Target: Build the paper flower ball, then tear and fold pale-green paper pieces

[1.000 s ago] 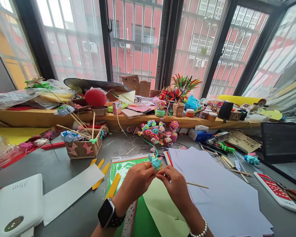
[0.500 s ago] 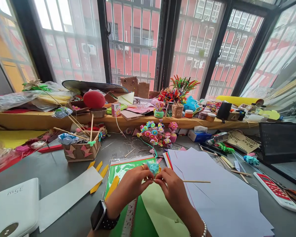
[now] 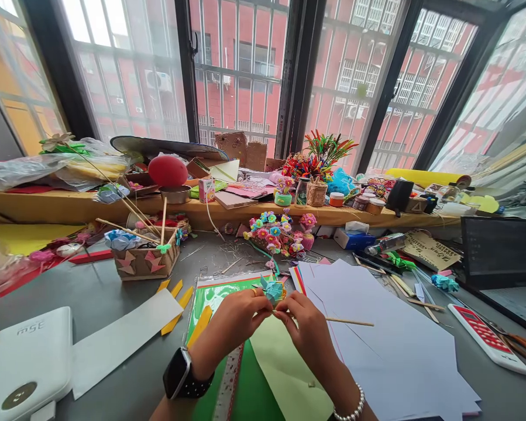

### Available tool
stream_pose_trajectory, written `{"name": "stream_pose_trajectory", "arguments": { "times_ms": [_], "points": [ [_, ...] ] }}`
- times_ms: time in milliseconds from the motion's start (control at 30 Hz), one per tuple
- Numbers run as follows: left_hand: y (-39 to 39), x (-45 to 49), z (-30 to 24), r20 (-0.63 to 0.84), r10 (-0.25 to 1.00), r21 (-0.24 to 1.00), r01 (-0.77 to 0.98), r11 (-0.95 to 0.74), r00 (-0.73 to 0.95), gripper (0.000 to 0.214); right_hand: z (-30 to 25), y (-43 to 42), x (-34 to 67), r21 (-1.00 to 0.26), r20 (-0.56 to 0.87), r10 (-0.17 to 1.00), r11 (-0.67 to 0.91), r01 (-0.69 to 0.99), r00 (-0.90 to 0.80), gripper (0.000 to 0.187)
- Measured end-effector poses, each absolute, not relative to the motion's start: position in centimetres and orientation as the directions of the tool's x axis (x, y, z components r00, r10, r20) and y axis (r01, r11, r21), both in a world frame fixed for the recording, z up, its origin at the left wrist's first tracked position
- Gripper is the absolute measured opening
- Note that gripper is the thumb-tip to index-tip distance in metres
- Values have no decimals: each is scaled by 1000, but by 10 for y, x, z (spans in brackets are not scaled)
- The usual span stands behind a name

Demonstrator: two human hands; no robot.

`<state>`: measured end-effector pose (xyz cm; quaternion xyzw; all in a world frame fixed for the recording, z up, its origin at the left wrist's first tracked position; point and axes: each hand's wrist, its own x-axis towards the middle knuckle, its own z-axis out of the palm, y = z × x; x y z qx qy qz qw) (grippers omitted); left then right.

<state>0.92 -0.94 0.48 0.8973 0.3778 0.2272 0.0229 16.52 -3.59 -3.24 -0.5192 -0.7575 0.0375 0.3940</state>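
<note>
Both hands meet over the middle of the desk, fingertips almost touching. A light blue folded paper flower (image 3: 271,290) with some yellow at its side sits just above my fingers. My left hand (image 3: 239,318) is closed, its fingers pinched at the base of the flower. My right hand (image 3: 305,327) pinches a thin wooden stick (image 3: 350,322), which sticks out to the right. The exact join between stick and flower is hidden by the fingers. Beneath the hands lie a pale green paper sheet (image 3: 284,368), a green packet (image 3: 256,392) and a ruler (image 3: 227,380).
White paper sheets (image 3: 389,351) spread at the right, near a red-and-white calculator (image 3: 488,339) and a laptop (image 3: 499,251). To the left are a cardboard box (image 3: 144,263) with sticks, yellow paper strips (image 3: 184,298), a white card strip (image 3: 126,342) and a white power bank (image 3: 28,356).
The view has shifted slightly. The blue flower has tipped a little to the left and shows more above my fingers. Both hands keep their pinch.
</note>
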Motion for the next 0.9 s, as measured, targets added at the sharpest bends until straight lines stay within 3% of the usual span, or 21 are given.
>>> {"name": "stream_pose_trajectory", "arguments": {
  "times_ms": [200,333,433,533,667,767,833,900],
  "points": [
    [-10,12,3,407,650,112,671,-733,642,16,-32,-35,168,-535,539,834,449,715,-120,9],
    [-9,13,1,420,649,138,663,-736,634,17,-32,-35,169,-550,552,826,463,695,-113,10],
    [-8,11,2,421,678,259,637,-726,603,14,-32,-35,169,-555,570,815,474,684,-102,11],
    [-4,6,4,440,721,477,541,-693,535,13,-31,-35,169,-550,587,802,494,673,-109,10],
    [6,1,4,441,871,812,318,-489,215,20,-28,-36,170,-522,643,758,542,659,-114,11],
    [14,0,-2,244,970,970,-11,-244,-2,28,-25,-38,170,-507,683,721,583,635,-118,11],
    [18,1,-6,78,997,977,-199,-71,27,30,-23,-40,170,-504,695,708,604,618,-125,12],
    [19,4,-9,-52,986,937,-334,104,161,30,-22,-41,169,-505,696,705,616,605,-137,12]
  ]
}}
